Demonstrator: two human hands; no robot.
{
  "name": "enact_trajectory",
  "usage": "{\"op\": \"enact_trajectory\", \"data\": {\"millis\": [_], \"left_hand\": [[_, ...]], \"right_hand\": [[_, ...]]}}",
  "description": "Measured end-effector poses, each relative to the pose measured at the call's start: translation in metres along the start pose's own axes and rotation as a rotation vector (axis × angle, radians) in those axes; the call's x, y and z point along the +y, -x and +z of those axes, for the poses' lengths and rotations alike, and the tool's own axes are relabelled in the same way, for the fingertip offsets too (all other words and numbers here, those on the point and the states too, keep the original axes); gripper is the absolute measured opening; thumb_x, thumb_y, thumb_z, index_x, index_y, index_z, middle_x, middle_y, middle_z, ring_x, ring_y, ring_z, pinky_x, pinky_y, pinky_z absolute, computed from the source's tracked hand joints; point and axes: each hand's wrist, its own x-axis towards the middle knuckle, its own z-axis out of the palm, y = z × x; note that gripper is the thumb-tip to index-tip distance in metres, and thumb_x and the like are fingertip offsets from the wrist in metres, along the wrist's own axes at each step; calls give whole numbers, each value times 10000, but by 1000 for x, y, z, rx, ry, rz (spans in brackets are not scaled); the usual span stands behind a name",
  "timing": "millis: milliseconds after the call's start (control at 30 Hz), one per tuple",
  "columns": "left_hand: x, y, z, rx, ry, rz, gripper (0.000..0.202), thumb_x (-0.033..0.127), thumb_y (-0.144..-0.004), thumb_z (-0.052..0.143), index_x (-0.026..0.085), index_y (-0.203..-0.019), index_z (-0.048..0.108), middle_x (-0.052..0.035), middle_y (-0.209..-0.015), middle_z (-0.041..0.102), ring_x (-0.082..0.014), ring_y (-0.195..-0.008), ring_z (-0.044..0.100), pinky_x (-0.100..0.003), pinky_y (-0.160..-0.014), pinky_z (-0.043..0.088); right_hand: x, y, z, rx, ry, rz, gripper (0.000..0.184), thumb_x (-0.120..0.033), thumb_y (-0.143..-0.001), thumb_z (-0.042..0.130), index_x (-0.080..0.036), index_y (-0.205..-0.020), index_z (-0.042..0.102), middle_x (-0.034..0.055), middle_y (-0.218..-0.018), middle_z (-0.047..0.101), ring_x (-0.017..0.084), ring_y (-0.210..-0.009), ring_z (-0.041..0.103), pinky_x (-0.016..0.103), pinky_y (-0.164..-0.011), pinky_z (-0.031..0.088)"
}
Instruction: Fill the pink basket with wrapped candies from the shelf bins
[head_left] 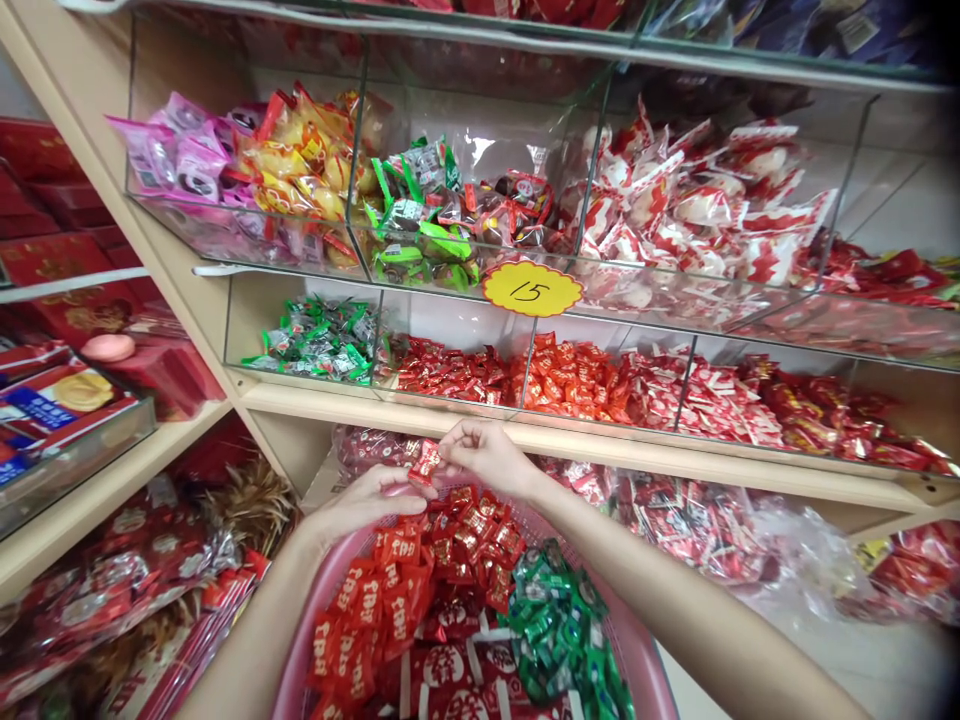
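Over the far side of a pink basket (311,610), a small red-wrapped candy (425,462) is held up between both hands. My right hand (484,455) pinches its right edge with thumb and fingers. At its left and lower edge, my left hand (375,500) has its fingertips closed on it. Below, the basket holds sorted heaps: orange-red packets (371,610) on the left, shiny red candies (480,540) at the back, green-wrapped candies (566,625) on the right, and dark red packets (457,675) with white ends at the front.
A wooden shelf edge (570,432) runs just behind my hands. Above it stand clear bins with green candies (322,340), orange-red candies (566,375) and others, under a yellow "15" tag (532,288). Bagged goods (690,525) lie beneath. Another shelf with boxes (64,405) is at left.
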Motion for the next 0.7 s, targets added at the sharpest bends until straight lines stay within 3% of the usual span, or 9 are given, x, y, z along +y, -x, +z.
{"op": "enact_trajectory", "data": {"millis": [167, 333, 500, 700], "left_hand": [[-2, -2, 2, 52, -42, 9, 302, 388, -804, 538, 145, -909, 684, -27, -876, 694, -182, -814, 588, -269, -738, 440], [-2, -3, 3, 16, -96, 62, 313, 401, -811, 526, 133, -812, 690, -11, -773, 663, -153, -721, 550, -256, -685, 424], [-2, -3, 3, 11, -126, 94, 319, 413, -784, 557, 147, -674, 696, -11, -751, 650, -175, -783, 556, -270, -739, 424], [-3, -3, 2, 0, -133, 92, 308, 400, -788, 559, 153, -733, 736, -32, -800, 662, -178, -810, 561, -262, -744, 423]], "right_hand": [[12, -1, 0, 0, -13, 33, 162, -271, -665, 654, -149, -692, 550, -26, -557, 606, 95, -527, 585, 218, -548, 456], [17, 0, 3, -11, 16, 20, 248, -370, -661, 675, -145, -711, 584, -27, -587, 604, 84, -531, 547, 212, -544, 418], [24, -3, 6, 6, -22, 57, 374, -493, -587, 705, -147, -662, 583, -50, -538, 544, 67, -476, 460, 210, -497, 369], [29, -3, 11, 66, -108, 33, 409, -519, -556, 714, -151, -623, 549, -49, -533, 550, 59, -463, 451, 202, -492, 357]]}}
